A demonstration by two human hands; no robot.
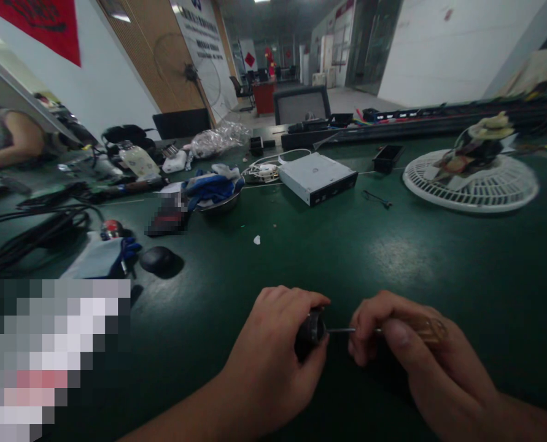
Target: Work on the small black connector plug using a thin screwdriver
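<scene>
Silver disc drive [317, 175] on the green bench [310, 255] taken as landmark. Nearer me than the drive, my left hand [277, 353] is closed around a dark cylindrical part [310, 334], its open end turned right. My right hand [420, 353], just beside and apart from the left, grips the amber handle of a screwdriver [432, 329]; the shaft runs left to the part's open end. How far the tip goes in, I cannot tell. Right of the drive: small dark cable [378, 198], then a white fan grille [473, 196] lying flat, motor on top. Left of the drive: metal bowl [220, 205] heaped with blue-and-white cloth [214, 185]. Left and nearer me than the drive: black mouse [157, 260].
</scene>
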